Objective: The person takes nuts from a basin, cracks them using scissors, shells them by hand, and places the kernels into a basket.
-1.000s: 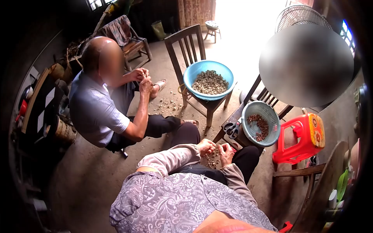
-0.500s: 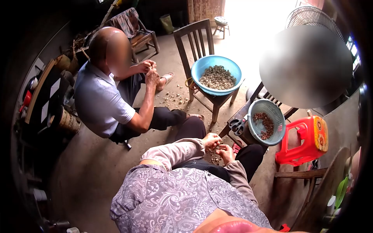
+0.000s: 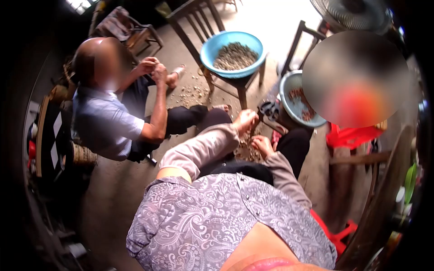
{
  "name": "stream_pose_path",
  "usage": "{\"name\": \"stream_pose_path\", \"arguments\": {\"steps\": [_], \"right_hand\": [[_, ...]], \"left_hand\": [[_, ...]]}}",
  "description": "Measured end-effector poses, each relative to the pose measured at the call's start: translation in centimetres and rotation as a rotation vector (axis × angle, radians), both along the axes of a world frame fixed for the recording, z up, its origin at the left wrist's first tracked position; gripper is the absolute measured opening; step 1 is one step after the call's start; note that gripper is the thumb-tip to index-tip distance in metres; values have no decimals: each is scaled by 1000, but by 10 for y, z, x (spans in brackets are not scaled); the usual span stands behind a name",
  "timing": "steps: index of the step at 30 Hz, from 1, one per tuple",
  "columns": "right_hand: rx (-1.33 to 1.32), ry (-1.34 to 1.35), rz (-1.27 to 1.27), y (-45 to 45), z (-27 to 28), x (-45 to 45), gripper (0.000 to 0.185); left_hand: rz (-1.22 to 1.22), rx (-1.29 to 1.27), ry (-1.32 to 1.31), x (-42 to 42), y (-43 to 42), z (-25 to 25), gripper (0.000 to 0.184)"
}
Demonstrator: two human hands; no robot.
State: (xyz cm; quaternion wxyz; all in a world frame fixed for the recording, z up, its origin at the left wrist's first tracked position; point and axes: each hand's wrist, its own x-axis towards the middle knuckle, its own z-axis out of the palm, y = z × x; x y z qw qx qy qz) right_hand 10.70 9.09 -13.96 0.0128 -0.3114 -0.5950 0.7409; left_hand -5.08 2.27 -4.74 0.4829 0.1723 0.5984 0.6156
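My left hand (image 3: pixel 245 121) reaches forward over the floor, its fingers pressed together in a pinch; whatever they hold is too blurred to name. Lower and to the right, my right hand (image 3: pixel 263 147) is curled with thumb and fingertips together, and its contents cannot be made out. A gap separates the two hands. Scattered shell bits (image 3: pixel 248 151) lie on the floor beneath them. Beyond my left hand, a light-blue basin (image 3: pixel 208 56) of small pale nut-like pieces (image 3: pixel 235 56) rests on a wooden chair. A grey-blue basket (image 3: pixel 289 86) with reddish-brown kernels (image 3: pixel 296 95) is to the right.
Black-handled scissors (image 3: pixel 270 109) lie beside the basket. At the left sits another person (image 3: pixel 108 117) with both hands together. A red plastic stool (image 3: pixel 348 135) and a wooden chair part (image 3: pixel 361 158) are on the right, a fan (image 3: pixel 352 13) behind.
My hands have moved apart, the left one going forward away from the right. The view has tilted, so the basin, basket and seated person appear higher and farther left.
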Motion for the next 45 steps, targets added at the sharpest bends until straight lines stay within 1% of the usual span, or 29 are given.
{"name": "stream_pose_path", "arguments": {"steps": [2, 3, 4, 5, 7, 9, 10, 11, 12, 13, 15, 17, 18, 21, 22, 24, 25, 26, 29, 31, 32, 33, 35, 36, 39, 40, 41, 43, 45], "right_hand": [[-29, 71, 40, 4, 1, 7, 38], [-30, 165, -20, -3, 9, 7, 33], [-45, 43, 0, -3, 17, -2, 31], [-47, 48, 3, -6, 19, -3, 30], [-92, 85, -24, -8, 34, -1, 30], [-189, 90, -90, -8, 38, -3, 26], [-164, 96, -131, -8, 43, -2, 22], [-180, 127, -158, -8, 40, -4, 17], [-160, 122, -178, -7, 39, -4, 17], [-141, 118, -198, -7, 44, -5, 17], [-160, 66, -211, -3, 55, -1, 19], [-147, 96, -214, 1, 43, 1, 20], [-45, 77, -178, 3, 49, 2, 22], [207, 21, -182, 7, 18, -2, 25], [161, -64, -180, 9, 21, -2, 28], [117, -115, -221, 8, 26, -1, 29], [96, -140, -240, 7, 26, -1, 30], [99, -214, -249, 8, 21, -2, 31], [154, -180, -279, 10, -31, -5, 31], [68, -131, -312, 11, -16, -3, 28], [-2, -112, -331, 10, -4, -2, 27], [-72, -92, -348, 9, 10, -1, 26], [-167, -30, -425, 7, 17, -3, 21], [-206, -9, -444, 7, 16, -4, 21], [-303, 54, -476, 13, 12, -4, 18], [-361, 105, -539, 14, 18, -5, 16], [-422, 156, -598, 15, 23, -6, 14], [-417, 247, -626, 17, 33, -6, 13], [-500, 352, -645, 16, 44, -7, 12]], "left_hand": [[-52, 67, 84, -5, 26, 21, 23], [-59, 88, 93, -2, 41, 41, 23], [-129, 118, 83, -6, 59, 53, 23], [-196, 150, 77, -5, 75, 66, 27], [-231, 211, 69, 12, 91, 120, 46], [-293, 228, 278, 12, 104, 134, 60], [-261, 237, 348, 12, 107, 134, 59], [-227, 246, 416, 10, 105, 132, 57], [-194, 233, 386, 3, 103, 121, 51], [-149, 162, 369, -2, 98, 109, 39], [-160, 6, 312, -11, 83, 83, 28], [-195, -82, 351, -17, 74, 50, 24], [-232, -132, 396, -17, 70, 41, 25], [-315, -225, 524, -14, 75, 12, 30], [-335, -191, 736, -16, 81, -4, 32], [-364, -107, 1157, -19, 94, -25, 37], [-377, -140, 1266, -20, 100, -30, 40], [-368, -227, 1300, -19, 105, -36, 41], [-428, -427, 1412, -12, 118, -36, 46], [-438, -545, 1401, -5, 131, -38, 49], [-455, -626, 1309, -3, 139, -38, 54], [-501, -661, 1265, 3, 142, -19, 60], [-521, -704, 1244, 10, 143, -4, 65], [-518, -698, 1253, 4, 146, -18, 69], [-559, -662, 1292, -7, 140, -23, 73], [-530, -612, 1236, -18, 134, -26, 76], [-521, -536, 1339, -27, 119, -31, 73], [-646, -578, 786, -45, 92, 7, 62], [-389, -349, 159, -41, 36, 18, 49]]}}
